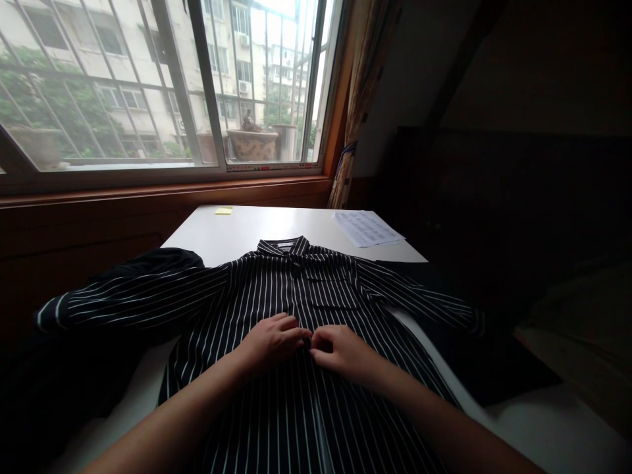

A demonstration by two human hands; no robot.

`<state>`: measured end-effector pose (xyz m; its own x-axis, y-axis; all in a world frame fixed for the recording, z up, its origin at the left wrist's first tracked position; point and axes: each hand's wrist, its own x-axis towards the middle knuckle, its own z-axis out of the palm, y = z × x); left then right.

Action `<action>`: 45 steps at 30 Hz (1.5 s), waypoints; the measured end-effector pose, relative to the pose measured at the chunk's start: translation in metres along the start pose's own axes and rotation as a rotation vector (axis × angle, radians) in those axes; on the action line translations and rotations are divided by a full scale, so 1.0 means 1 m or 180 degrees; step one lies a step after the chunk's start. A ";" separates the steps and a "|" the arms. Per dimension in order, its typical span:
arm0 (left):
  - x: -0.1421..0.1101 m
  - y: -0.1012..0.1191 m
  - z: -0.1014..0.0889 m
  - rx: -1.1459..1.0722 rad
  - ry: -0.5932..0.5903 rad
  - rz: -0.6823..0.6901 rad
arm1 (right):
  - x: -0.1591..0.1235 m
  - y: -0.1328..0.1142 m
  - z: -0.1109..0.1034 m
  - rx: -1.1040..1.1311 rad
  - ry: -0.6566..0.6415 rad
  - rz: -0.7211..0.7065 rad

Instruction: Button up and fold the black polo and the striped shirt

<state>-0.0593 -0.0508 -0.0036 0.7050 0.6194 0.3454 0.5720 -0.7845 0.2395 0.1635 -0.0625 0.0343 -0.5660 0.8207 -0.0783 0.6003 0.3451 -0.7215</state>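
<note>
A black shirt with white stripes [261, 289] lies spread face up, its collar toward the window and its sleeves out to both sides. On the middle of its front placket, my left hand [276, 337] has its fingers bent and closed on the shirt's edge. Close beside it, my right hand [338, 349] pinches the placket with thumb and forefinger. The fingertips of both hands almost meet. Whether a button sits between them is too small and dark to tell.
The shirt rests on a white table [237, 230]. Dark cloth [148, 263] lies under the left sleeve. At the far edge are a yellow note [224, 210] and printed sheets [368, 228]. Behind the table are a barred window [266, 85] and a tied curtain [353, 112].
</note>
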 end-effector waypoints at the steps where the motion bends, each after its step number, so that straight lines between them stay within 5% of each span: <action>1: 0.000 0.000 0.001 -0.0004 0.0019 0.0035 | 0.000 0.000 0.000 -0.0002 -0.0004 0.0016; 14: 0.001 -0.004 0.004 -0.0234 0.0326 -0.0026 | -0.003 -0.012 0.020 -0.0873 0.0706 0.0193; 25: -0.001 -0.002 0.000 -0.0605 0.0348 -0.0315 | 0.007 0.005 0.013 0.0072 0.0670 0.0094; 30: -0.005 0.003 -0.011 -0.0826 0.0021 -0.0355 | 0.011 0.004 0.008 0.0138 0.0570 0.0167; 38: -0.004 0.001 -0.003 -0.0404 -0.0058 -0.0289 | 0.010 0.007 0.011 0.0294 0.0633 0.0175; 45: -0.002 0.000 0.001 0.0376 -0.0111 0.0367 | 0.009 0.012 0.013 0.0282 0.0715 0.0146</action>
<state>-0.0607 -0.0522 -0.0051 0.7817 0.5278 0.3323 0.5304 -0.8428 0.0910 0.1584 -0.0569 0.0157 -0.3933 0.9187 0.0354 0.5651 0.2719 -0.7789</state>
